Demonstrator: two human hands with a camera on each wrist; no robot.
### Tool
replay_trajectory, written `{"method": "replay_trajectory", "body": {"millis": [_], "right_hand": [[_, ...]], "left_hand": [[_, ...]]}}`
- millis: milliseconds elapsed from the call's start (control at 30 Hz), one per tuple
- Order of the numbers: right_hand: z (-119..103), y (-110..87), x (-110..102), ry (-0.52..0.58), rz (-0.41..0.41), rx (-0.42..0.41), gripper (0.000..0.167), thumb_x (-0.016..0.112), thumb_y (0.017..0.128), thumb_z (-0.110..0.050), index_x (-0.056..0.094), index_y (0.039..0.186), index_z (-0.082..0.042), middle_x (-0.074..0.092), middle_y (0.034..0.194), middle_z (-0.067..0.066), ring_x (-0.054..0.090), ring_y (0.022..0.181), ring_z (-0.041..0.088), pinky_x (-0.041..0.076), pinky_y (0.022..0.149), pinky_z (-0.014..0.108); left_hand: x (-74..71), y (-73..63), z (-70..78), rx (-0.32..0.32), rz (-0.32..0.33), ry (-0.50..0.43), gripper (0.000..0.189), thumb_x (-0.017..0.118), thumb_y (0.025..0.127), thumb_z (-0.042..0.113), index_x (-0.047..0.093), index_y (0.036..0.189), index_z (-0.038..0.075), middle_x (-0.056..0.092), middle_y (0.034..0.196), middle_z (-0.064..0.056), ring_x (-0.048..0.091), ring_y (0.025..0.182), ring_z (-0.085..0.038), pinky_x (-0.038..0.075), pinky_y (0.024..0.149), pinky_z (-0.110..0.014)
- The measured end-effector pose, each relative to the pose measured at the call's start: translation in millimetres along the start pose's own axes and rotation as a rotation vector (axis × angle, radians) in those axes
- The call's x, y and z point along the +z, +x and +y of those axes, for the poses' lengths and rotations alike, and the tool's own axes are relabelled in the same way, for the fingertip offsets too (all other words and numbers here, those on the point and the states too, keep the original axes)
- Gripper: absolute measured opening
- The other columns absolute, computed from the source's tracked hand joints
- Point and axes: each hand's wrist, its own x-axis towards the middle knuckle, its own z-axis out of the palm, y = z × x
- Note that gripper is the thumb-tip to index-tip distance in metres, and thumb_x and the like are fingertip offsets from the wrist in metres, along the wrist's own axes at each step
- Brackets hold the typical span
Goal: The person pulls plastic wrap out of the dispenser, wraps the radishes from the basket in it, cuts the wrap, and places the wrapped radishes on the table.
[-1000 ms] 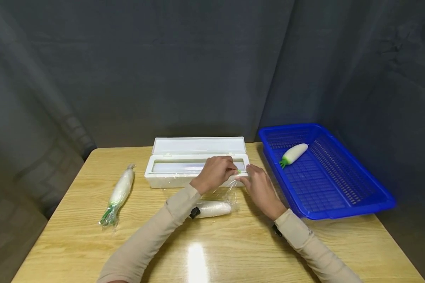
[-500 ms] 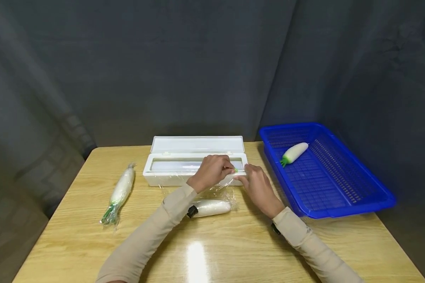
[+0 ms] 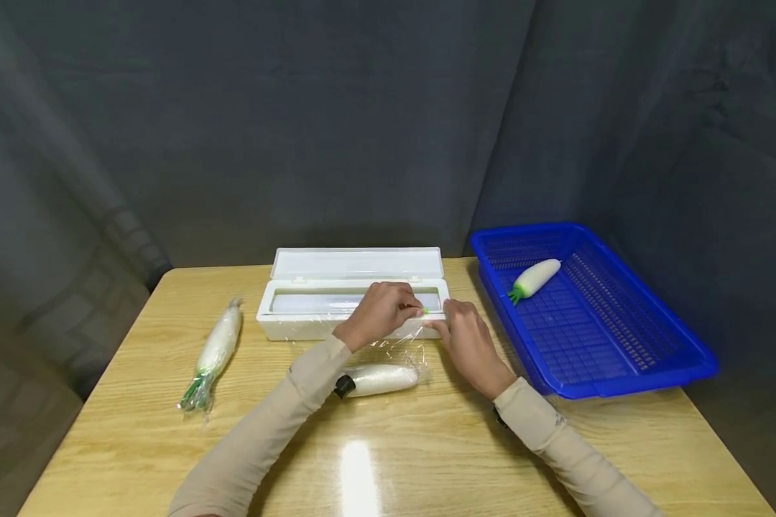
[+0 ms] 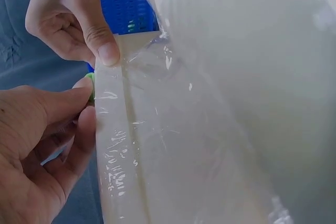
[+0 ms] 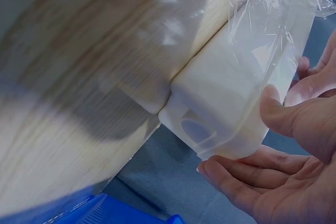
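Note:
My left hand [image 3: 380, 313] pinches a small green slide cutter [image 4: 91, 86] at the front edge of a white cling film dispenser [image 3: 284, 329], its lid standing open. My right hand [image 3: 473, 348] grips the dispenser's right end, thumb on the front edge and fingers around the end in the right wrist view. Clear cling film [image 4: 173, 124] hangs over the front edge, wrinkled and gathered near the right thumb. It runs down to a white radish [image 3: 384, 379] lying before the dispenser, partly behind my left forearm. The radish's leaf end is hidden.
On the left of the wooden table [image 3: 284, 459] lies a radish wrapped in film [image 3: 220, 345], green leaves toward me. At the right, a blue basket [image 3: 582, 391] holds a bare radish [image 3: 537, 278]. A dark curtain [image 3: 336, 129] hangs behind.
My left hand and the green cutter have shifted slightly left, and the dispenser with my right hand has also edged left. The radishes and the basket lie as before.

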Motion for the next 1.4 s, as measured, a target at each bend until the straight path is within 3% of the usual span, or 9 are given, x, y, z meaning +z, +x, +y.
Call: {"method": "replay_trajectory", "body": {"millis": [300,533,767,1033,1200,1300,1400], "right_hand": [[-1,-0.6,0,-0.015,0.011,-0.005,0.031,0.081,0.090,-0.021,0.061,0.086,0.003,0.063,0.079,0.018,0.066,0.080,0.035,0.057,0.064,0.049],[-2,-1.2,0,-0.030,0.017,-0.002,0.031,0.081,0.090,-0.021,0.061,0.087,0.004,0.063,0.081,0.018,0.066,0.083,0.036,0.057,0.066,0.050],[-3,0.8,0,-0.014,0.006,-0.013,0.031,0.081,0.091,-0.020,0.060,0.086,0.003,0.063,0.080,0.018,0.066,0.082,0.036,0.058,0.066,0.049],[-4,4.5,-9,0.106,-0.074,0.042,0.036,0.084,0.089,-0.022,0.057,0.078,0.000,0.054,0.068,0.008,0.054,0.063,0.020,0.051,0.053,0.038],[-9,9.2,-4,0.127,-0.070,0.108,0.038,0.080,0.094,-0.025,0.060,0.087,0.007,0.054,0.074,0.010,0.060,0.065,0.023,0.056,0.053,0.037],[-8,9.5,-1,0.141,-0.052,0.119,0.041,0.082,0.091,-0.024,0.063,0.098,0.011,0.063,0.083,0.018,0.071,0.078,0.034,0.061,0.062,0.043],[-5,10.0,0,0.150,-0.053,0.114,0.050,0.082,0.092,-0.025,0.064,0.116,0.015,0.069,0.101,0.030,0.073,0.097,0.045,0.063,0.076,0.050]], "left_hand": [[-2.5,-4.0,-0.1,-0.012,-0.004,-0.034,0.010,0.077,0.096,0.010,0.083,0.099,0.004,0.076,0.089,-0.005,0.070,0.075,-0.014,0.056,0.070,-0.023],[-3.4,-6.8,1.5,0.007,-0.003,-0.004,0.010,0.076,0.096,0.009,0.083,0.100,0.003,0.075,0.091,-0.006,0.072,0.080,-0.016,0.059,0.076,-0.024],[-4.5,-8.0,1.1,0.010,0.031,0.006,0.009,0.077,0.095,0.009,0.083,0.098,0.002,0.074,0.088,-0.006,0.071,0.077,-0.016,0.059,0.074,-0.026],[1.4,-7.6,0.6,0.018,0.038,-0.014,0.009,0.077,0.094,0.010,0.084,0.098,0.004,0.073,0.086,-0.004,0.068,0.075,-0.014,0.057,0.073,-0.025],[-0.1,-6.1,0.5,0.030,0.037,-0.006,0.008,0.077,0.095,0.008,0.084,0.097,0.005,0.073,0.086,-0.004,0.065,0.073,-0.012,0.055,0.070,-0.023],[-0.8,-4.8,0.8,0.024,0.019,-0.005,0.008,0.076,0.096,0.008,0.084,0.098,0.006,0.073,0.087,-0.004,0.065,0.073,-0.013,0.054,0.069,-0.024],[-1.9,-2.6,1.8,0.004,-0.001,0.001,0.007,0.077,0.096,0.010,0.084,0.098,0.007,0.074,0.088,-0.003,0.067,0.075,-0.013,0.055,0.071,-0.025]]}}
